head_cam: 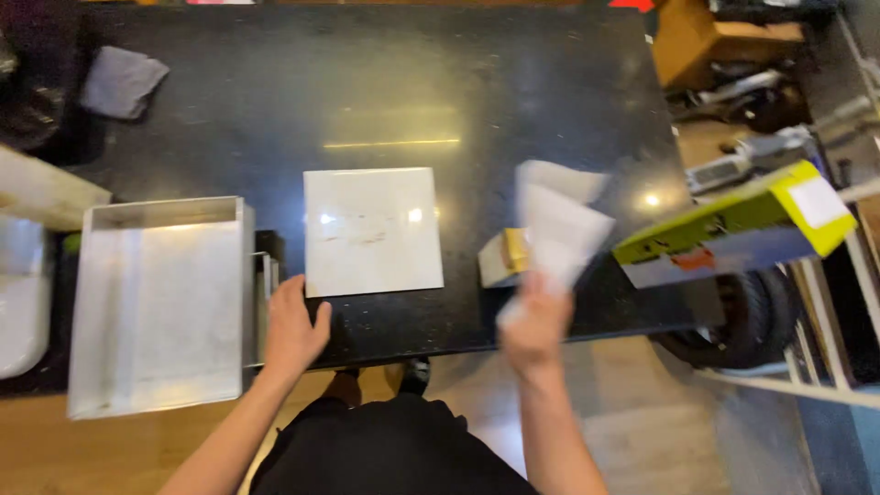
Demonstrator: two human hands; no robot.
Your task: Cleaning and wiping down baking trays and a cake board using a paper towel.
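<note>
Leftmost, a grey cloth lies at the far corner of the dark surface, and a shallow metal tray sits at the near edge. Our left hand rests flat just beside the tray, fingers spread and holding nothing, touching the near edge of the white square tile. Further right, our right hand is raised, fingers clamped on a crumpled white paper above a small cardboard box. A yellow-green carton juts in at the right. We judge it best to keep the tile steadied and the paper gripped firmly, since the blur suggests quick motion.
</note>
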